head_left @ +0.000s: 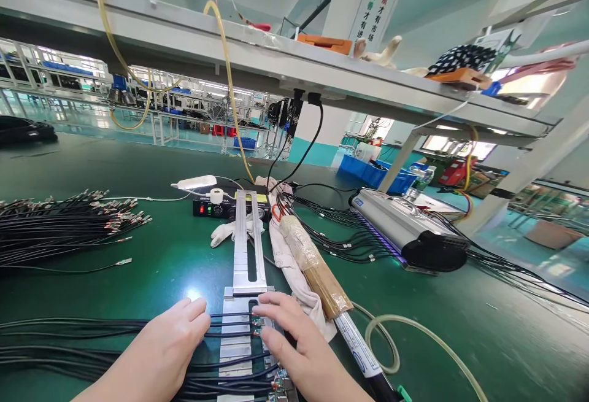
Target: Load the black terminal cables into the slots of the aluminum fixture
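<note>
Black cables [216, 383] in the head view lie across the slotted metal plate [235, 347], their small connector ends [257, 323] towards its right side; the left hand [172, 340] curls over the upper cables, though I cannot tell whether it pinches them, while the right hand [301, 334] is spread, fingertips at those ends. A sideways tug from the left could drag the ends out of line, and a careless brush of the right thumb might knock closely packed neighbours askew.
</note>
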Demonstrator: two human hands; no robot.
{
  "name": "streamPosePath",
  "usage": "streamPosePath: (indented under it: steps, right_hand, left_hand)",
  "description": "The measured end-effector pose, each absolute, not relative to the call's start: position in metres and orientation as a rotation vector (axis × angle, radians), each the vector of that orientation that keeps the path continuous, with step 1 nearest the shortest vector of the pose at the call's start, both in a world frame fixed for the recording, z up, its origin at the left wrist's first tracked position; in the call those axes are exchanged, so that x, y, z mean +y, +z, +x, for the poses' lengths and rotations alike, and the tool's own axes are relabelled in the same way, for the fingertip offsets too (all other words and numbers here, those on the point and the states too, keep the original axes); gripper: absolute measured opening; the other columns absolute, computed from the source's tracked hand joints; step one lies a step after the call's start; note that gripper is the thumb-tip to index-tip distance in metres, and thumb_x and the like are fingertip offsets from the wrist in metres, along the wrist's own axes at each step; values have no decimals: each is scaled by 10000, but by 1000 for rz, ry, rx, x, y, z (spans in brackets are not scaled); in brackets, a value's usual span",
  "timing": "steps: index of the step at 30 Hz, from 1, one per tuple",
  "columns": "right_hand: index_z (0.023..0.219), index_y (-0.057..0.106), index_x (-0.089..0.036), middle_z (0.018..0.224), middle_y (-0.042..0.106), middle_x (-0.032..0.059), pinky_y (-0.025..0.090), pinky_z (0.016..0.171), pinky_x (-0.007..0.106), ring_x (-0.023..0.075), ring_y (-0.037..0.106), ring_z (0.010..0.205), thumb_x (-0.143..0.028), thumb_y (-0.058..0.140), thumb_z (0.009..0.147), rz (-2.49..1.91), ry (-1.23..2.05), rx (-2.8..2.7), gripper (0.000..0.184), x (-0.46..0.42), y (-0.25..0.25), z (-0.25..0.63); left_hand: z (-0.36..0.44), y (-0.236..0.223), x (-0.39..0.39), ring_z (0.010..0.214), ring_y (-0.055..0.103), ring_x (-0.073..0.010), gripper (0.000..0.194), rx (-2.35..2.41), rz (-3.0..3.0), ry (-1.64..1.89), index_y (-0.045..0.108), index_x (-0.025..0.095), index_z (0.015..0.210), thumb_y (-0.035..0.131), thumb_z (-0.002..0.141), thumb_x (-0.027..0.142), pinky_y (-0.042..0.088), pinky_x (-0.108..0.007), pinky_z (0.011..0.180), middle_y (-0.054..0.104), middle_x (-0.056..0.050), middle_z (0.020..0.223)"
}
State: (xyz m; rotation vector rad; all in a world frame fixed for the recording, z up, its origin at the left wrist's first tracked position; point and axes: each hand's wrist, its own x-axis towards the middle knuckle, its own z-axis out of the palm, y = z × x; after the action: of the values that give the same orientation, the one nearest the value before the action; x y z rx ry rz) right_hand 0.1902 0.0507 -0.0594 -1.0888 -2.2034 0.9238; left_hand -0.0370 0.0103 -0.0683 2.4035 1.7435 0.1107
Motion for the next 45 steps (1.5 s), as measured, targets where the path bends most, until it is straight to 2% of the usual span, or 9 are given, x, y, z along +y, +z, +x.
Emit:
streamPosePath:
  steps: [5,8,15,18,23,27,30,36,45]
  right_hand:
    - [1140,718,-198,1325,563,187,312,1071,541,378,428,1290,-249,621,803,-1039,823,-2496,354,47,-55,183]
    - [1181,698,-177,1357,539,205,288,1089,547,402,392,1320,-242,617,831,-1095,746,-2651,365,48,-54,178]
    - [1134,716,-99,1328,552,243,313,1052,599,457,383,1300,-205,605,822,-1154,734,-2636,348,45,-57,169]
    - [1070,748,-131,1291,587,210,316,1069,554,405,426,1281,-206,603,813,-1126,798,-2513,304,46,-60,172]
    - [1156,681,-184,1276,611,117,411,1041,403,244,548,1200,-326,453,914,-1156,934,-2127,361,54,-63,189]
    - [1088,694,-184,1153,679,92,476,961,375,235,614,1094,-356,494,884,-1137,997,-1950,334,58,-65,194]
    - [1037,715,-201,1114,696,78,485,935,374,245,619,1076,-368,537,858,-1114,1025,-1904,303,57,-65,193]
    - [1021,721,-196,1091,699,77,477,926,365,246,625,1051,-377,546,856,-1087,1067,-1885,301,58,-63,194]
    - [1014,713,-204,1080,689,79,478,914,352,233,625,1037,-336,533,858,-1067,1052,-1950,272,57,-58,194]
  left_hand:
    - [-46,-98,10,798,525,-154,511,1662,2550,281,552,301,1140,296,811,6,425,-239,705,541,-24,914]
    - [-51,-111,10,767,498,-178,521,1631,2657,315,556,378,1167,421,774,63,399,-272,674,545,-27,898]
    - [-40,-122,4,912,475,-271,462,1769,2756,355,565,308,1213,443,801,139,370,-404,749,601,-91,1029]
    - [-35,-120,3,931,500,-266,416,1719,2690,348,597,254,1155,442,788,132,395,-401,787,624,-93,997]
    - [-30,-104,-1,803,576,-162,374,1538,2624,384,590,284,1097,365,844,125,458,-257,754,663,-17,941]
    - [-28,-83,-1,798,614,-123,264,1510,2535,342,605,274,955,386,885,144,471,-193,714,667,25,911]
    - [-28,-70,1,794,605,-156,296,1597,2474,283,598,226,846,326,908,126,474,-251,711,641,-6,869]
    - [-31,-67,2,864,557,-219,412,1720,2435,151,589,175,851,196,904,61,460,-362,778,612,-73,930]
    - [-28,-53,-1,904,547,-249,481,1726,2440,-90,614,151,904,185,812,-46,465,-383,786,625,-105,984]
